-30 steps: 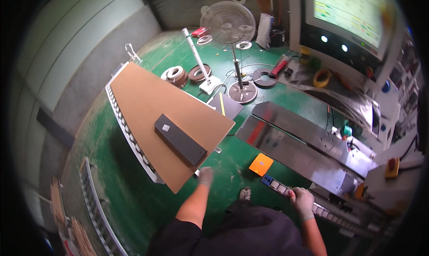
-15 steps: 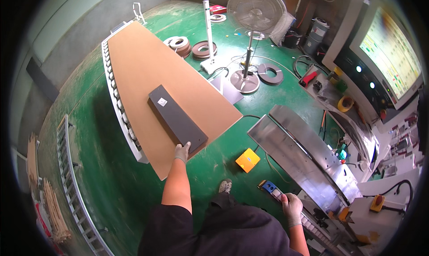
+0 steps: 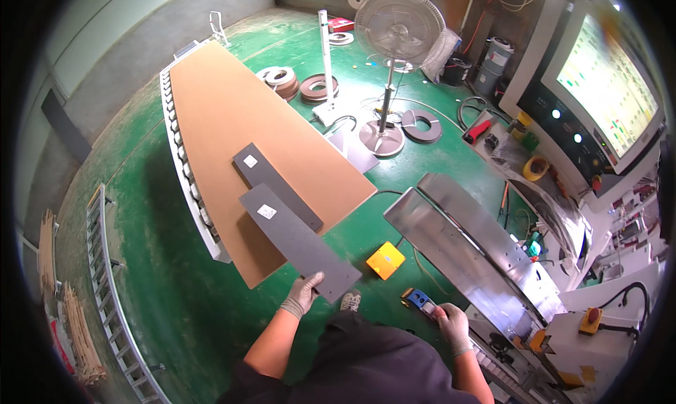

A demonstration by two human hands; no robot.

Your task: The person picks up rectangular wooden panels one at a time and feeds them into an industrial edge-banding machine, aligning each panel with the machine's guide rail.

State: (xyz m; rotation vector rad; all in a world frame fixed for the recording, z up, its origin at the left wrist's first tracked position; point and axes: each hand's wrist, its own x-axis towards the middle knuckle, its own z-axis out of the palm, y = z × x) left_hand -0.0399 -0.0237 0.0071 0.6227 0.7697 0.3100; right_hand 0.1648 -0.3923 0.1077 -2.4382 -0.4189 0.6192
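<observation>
A dark grey panel [image 3: 299,238] with a white label is gripped by my left hand [image 3: 304,293] at its near end. It is lifted off the stack, and its near end hangs past the board's edge. A second grey panel [image 3: 276,185], also labelled, lies behind it on a large brown board [image 3: 232,94]; the held panel hides part of that one. My right hand [image 3: 453,325] is closed around a blue-ended rail [image 3: 422,301] along the near side of the metal-topped machine [image 3: 458,242]; the fingers' far side is hidden.
The board rests on a roller conveyor [image 3: 184,161]. A yellow box [image 3: 385,260] is on the green floor between board and machine. A pedestal fan [image 3: 398,30] and tape rolls [image 3: 422,126] stand beyond. A lit screen [image 3: 609,83] is at right, a ladder [image 3: 116,298] at left.
My left hand has drawn the upper panel toward me and to the right, off the panel beneath, uncovering it. The view has shifted slightly; my right hand stays at the rail.
</observation>
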